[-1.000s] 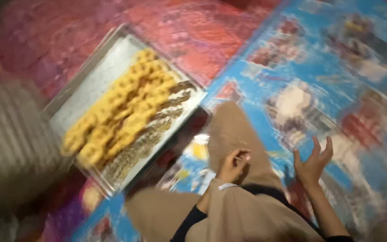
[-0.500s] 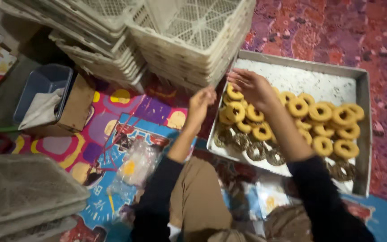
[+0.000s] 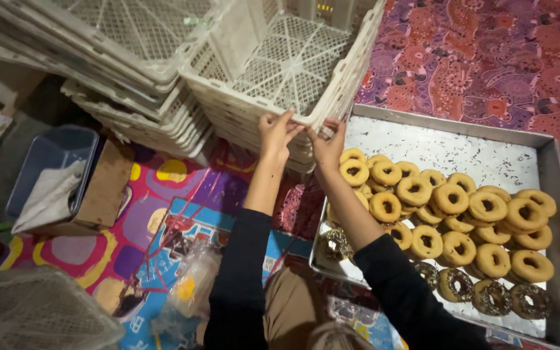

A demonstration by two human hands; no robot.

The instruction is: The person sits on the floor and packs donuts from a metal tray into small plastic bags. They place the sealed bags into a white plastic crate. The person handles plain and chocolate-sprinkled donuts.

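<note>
My left hand [image 3: 276, 133] and my right hand [image 3: 328, 144] both grip the near rim of the top white lattice crate [image 3: 286, 71] in a tilted stack. Both arms wear black sleeves. Just right of my hands lies a metal tray [image 3: 461, 146] on the patterned floor mat. Many golden ring doughnuts [image 3: 452, 217] fill its near half, with several chocolate-sprinkled ones [image 3: 487, 291] along the front edge.
A second stack of white crates [image 3: 118, 65] leans at the upper left. A blue bin with white cloth [image 3: 50, 178] and a brown box [image 3: 106, 185] sit at left. A mesh crate corner [image 3: 34, 311] shows bottom left; a clear plastic bag [image 3: 189, 288] lies by my knee.
The view swung from the mat and tray to the crate stacks. My hands rose from over the doughnuts to the rim of the top crate and took hold of it.
</note>
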